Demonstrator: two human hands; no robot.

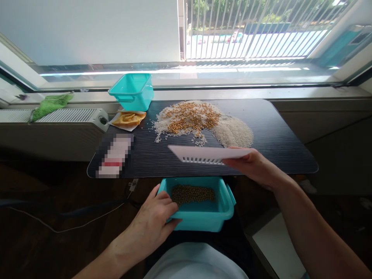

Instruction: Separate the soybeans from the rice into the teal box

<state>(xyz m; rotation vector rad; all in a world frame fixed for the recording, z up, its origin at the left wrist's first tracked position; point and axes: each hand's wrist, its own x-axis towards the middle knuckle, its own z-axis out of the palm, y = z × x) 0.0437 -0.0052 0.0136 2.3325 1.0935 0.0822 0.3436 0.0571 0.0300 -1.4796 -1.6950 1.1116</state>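
My left hand [162, 211] grips the left end of a teal plastic bin [200, 224], fingers over its rim and thumb below. A layer of small round dried peas [193, 194] covers part of the bin's bottom. Between my right thumb and fingers is the right edge of a white slotted plastic tray [200, 153], held about level above the table's near edge; what lies inside it is hidden. My right hand [247, 161] is closed on it. Beyond the tray, a heap of white rice [235, 131] spreads over the table, with yellow peas [192, 116] on top.
The dark tabletop [276, 135] stands against the window sill. Another teal bin [135, 93] is at the back left, near a folded yellow cloth [128, 118] on white paper. A blurred-out item [114, 157] lies front left. A green cloth [52, 104] drapes over the radiator [66, 116].
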